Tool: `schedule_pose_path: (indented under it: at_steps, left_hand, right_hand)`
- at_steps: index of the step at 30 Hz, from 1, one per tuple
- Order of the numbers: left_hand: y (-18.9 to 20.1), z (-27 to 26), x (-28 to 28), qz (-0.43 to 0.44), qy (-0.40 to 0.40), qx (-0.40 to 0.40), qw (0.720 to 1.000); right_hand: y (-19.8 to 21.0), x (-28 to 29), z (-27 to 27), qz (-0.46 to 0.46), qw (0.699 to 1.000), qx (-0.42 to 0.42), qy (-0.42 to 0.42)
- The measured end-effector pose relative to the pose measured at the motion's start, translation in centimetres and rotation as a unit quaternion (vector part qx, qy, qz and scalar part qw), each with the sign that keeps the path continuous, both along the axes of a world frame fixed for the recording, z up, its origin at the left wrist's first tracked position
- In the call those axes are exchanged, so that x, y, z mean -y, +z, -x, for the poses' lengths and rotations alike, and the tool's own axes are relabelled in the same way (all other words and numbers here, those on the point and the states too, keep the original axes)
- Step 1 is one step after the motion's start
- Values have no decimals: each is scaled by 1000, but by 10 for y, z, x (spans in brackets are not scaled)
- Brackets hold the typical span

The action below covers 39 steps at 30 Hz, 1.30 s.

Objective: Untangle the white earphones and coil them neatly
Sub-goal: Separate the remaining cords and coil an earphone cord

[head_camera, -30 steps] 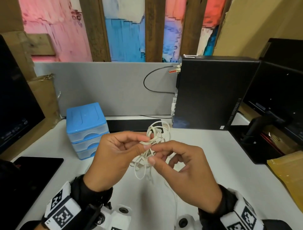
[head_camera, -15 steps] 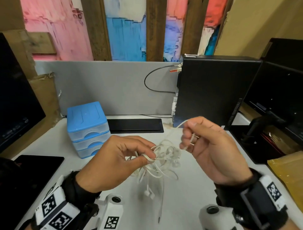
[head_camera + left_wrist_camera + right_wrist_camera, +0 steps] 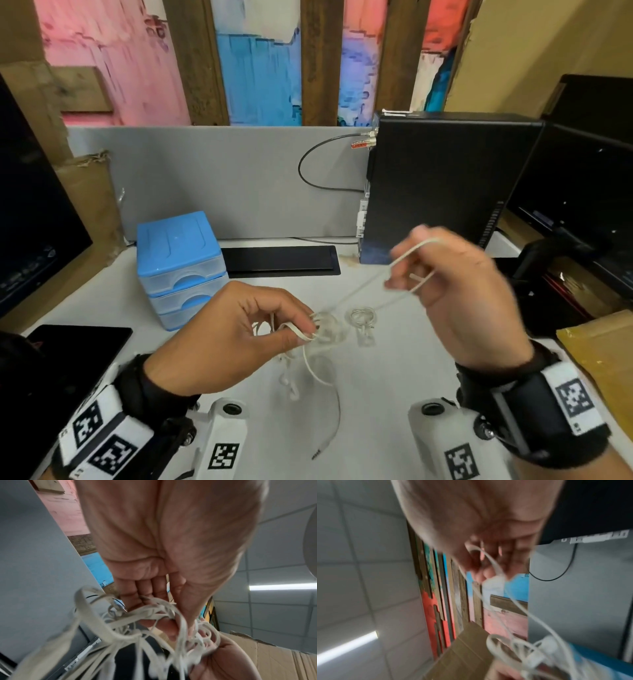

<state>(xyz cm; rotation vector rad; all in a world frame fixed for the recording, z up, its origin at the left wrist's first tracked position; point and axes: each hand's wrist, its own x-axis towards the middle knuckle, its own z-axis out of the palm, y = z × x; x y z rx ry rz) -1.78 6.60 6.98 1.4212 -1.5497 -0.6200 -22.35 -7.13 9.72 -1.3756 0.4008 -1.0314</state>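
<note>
From the head camera I see my left hand (image 3: 236, 337) pinching the tangled white earphones (image 3: 320, 334) above the white desk (image 3: 383, 370), while my right hand (image 3: 455, 291) pinches a loop of cord drawn up and to the right. The left wrist view shows fingers (image 3: 154, 588) curled round the bundle. The right wrist view is blurred; fingers (image 3: 489, 573) grip the cord.

Grey partition (image 3: 205, 178) fronts painted wall (image 3: 260, 68).

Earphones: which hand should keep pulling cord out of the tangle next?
Right, probably. The right hand is raised and pinches a cord loop running taut to the earphones. The left hand grips the tangled bunch, so it suits anchoring.
</note>
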Motion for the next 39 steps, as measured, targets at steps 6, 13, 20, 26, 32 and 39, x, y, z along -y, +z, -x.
schedule_pose_path:
  at_steps: [6, 13, 20, 26, 32, 39]
  left_hand:
    - [4, -9, 1, 48, 41, -24, 998]
    - [8, -12, -3, 56, 38, -48, 997]
    - [6, -10, -3, 41, 30, -37, 998]
    - [5, -2, -1, 16, 28, -19, 999]
    - [4, 1, 2, 18, 31, -55, 998]
    - [3, -1, 3, 9, 7, -105, 994]
  right_hand:
    - [2, 10, 10, -141, 982, 118, 46]
    - [-9, -5, 0, 39, 985, -124, 113]
    - [-18, -17, -9, 88, 966, -207, 128]
    - [-13, -17, -7, 136, 957, -232, 113]
    - [-24, -15, -13, 102, 968, -185, 135]
    - [-32, -10, -16, 139, 978, -128, 87]
